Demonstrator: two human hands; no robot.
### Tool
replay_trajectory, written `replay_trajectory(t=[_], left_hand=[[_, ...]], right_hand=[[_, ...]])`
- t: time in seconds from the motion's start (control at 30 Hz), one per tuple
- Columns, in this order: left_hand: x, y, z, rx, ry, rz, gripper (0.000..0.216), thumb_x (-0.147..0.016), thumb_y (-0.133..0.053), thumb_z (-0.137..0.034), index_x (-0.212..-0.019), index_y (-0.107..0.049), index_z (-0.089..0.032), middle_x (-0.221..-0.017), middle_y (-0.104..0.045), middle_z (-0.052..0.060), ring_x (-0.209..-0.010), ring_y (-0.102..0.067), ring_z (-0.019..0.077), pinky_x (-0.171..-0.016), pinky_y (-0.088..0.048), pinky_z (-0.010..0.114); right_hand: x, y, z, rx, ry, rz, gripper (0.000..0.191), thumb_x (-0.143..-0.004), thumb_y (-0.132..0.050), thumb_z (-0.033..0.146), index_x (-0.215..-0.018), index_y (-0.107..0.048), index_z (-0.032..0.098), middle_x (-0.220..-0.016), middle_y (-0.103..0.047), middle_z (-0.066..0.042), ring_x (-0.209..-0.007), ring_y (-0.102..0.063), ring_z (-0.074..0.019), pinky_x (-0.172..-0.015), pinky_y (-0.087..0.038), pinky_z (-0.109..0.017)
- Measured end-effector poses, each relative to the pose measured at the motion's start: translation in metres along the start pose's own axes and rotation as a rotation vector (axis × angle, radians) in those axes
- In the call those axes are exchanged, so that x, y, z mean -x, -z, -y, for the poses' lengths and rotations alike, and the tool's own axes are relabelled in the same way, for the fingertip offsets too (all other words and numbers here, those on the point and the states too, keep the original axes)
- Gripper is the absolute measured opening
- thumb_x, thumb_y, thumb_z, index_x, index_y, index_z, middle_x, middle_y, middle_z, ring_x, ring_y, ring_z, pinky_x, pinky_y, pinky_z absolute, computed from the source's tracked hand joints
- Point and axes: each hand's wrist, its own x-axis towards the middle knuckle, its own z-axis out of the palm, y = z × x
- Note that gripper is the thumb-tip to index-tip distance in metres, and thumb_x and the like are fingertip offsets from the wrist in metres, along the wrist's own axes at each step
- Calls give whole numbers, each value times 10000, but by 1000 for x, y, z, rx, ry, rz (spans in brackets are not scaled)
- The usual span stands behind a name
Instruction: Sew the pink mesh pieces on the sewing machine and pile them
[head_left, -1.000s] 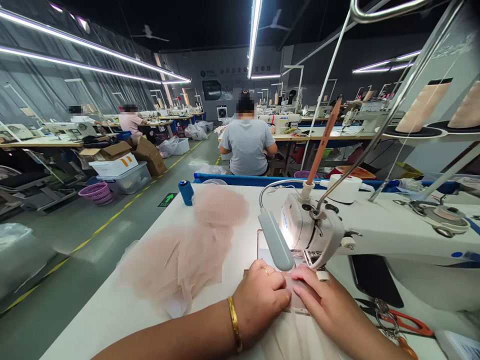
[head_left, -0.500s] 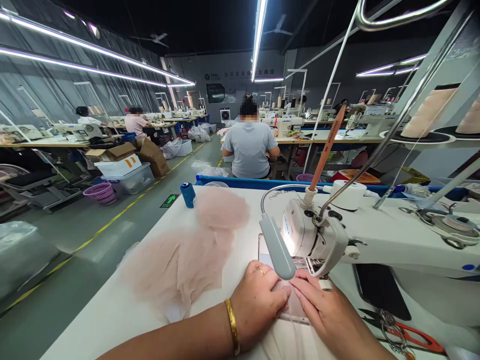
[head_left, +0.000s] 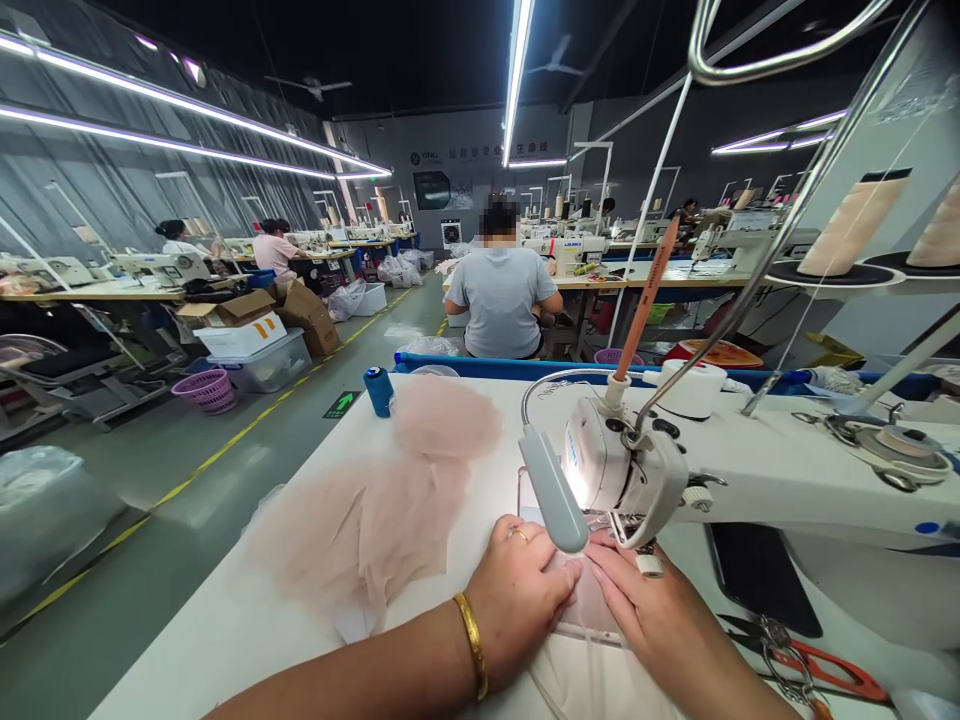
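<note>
My left hand point(head_left: 521, 595), wearing a ring and a gold bracelet, is closed on a pale sheer fabric point(head_left: 592, 610) below the sewing machine's needle area. Close beside it, my right hand point(head_left: 649, 605) has its fingers together on the same fabric; their undersides are hidden. The fingertips of both hands nearly meet. Just above them stands the white sewing machine head point(head_left: 600, 460), with a grey lamp point(head_left: 555, 490) partly covering the stitching spot. Pale strips of the fabric trail down toward me between my wrists.
Blush-pink sheer pieces point(head_left: 375, 530) lie left on the white table point(head_left: 225, 640). Behind them stands a blue thread spool point(head_left: 379, 390). Right of my hands are a black phone point(head_left: 761, 575) and orange-handled scissors point(head_left: 840, 670). A co-worker point(head_left: 501, 295) sits ahead.
The view has shifted slightly. My hands remain at nearly the same place on the fabric, and the pale strips between my wrists lie a little differently.
</note>
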Motion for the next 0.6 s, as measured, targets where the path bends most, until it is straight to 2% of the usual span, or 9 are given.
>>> replay_trajectory(t=[0.13,0.2,0.3,0.37,0.4,0.5,0.53,0.6], left_hand=[[0,1,-1,12,5,-11,155,-1036,-580,-224,-1116,-709,-192,-1060,-750,98,-917,-676,277,-802,-512,455],[-1,6,-1,23,19,36,153,-1024,-622,-253,-1139,-703,-193,-1114,-749,107,-965,-681,296,-827,-514,472],[-2,20,0,94,47,214,328,-977,-738,-474,-1142,-694,-193,-1195,-728,123,-1074,-670,337,-912,-505,522],[-2,33,2,165,24,367,545,-874,-796,-664,-1125,-685,-193,-1231,-707,120,-1127,-652,365,-958,-491,553],[-2,39,4,192,-6,432,618,-834,-804,-711,-1149,-675,-195,-1267,-693,120,-1162,-640,381,-972,-484,563],[-2,48,6,216,-88,513,674,-848,-797,-645,-1307,-604,-190,-1397,-632,136,-1283,-581,412,-1000,-471,558],[-2,48,5,213,-89,507,620,-867,-794,-576,-1306,-595,-185,-1406,-624,136,-1295,-571,404,-1004,-470,540],[-3,42,4,206,-55,469,339,-893,-764,-374,-1134,-624,-180,-1287,-664,111,-1194,-612,338,-972,-482,470]], right_hand=[[0,0,-1,47,20,-4,320,-1041,-468,173,-1236,-712,244,-1209,-747,-122,-1117,-725,-280,-928,-653,-405],[3,1,-2,97,43,-6,342,-1032,-462,165,-1245,-718,241,-1206,-751,-131,-1087,-740,-286,-852,-667,-398],[8,12,-4,151,129,-11,320,-1034,-482,193,-1210,-745,241,-1206,-762,-148,-1076,-753,-315,-827,-667,-432],[11,25,-3,103,205,53,252,-1031,-601,300,-1240,-738,266,-1271,-762,-126,-1123,-747,-322,-889,-658,-443],[12,32,-2,58,240,116,315,-997,-697,375,-1299,-717,286,-1328,-752,-108,-1162,-738,-321,-924,-652,-437],[11,46,3,-51,300,292,755,-817,-914,487,-1484,-606,313,-1474,-693,-73,-1263,-704,-322,-997,-634,-414],[11,48,4,-63,298,308,758,-808,-927,465,-1479,-611,309,-1474,-695,-71,-1259,-706,-318,-999,-632,-407],[9,46,6,-76,261,296,489,-899,-850,377,-1354,-686,304,-1403,-738,-59,-1199,-727,-293,-976,-630,-393]])
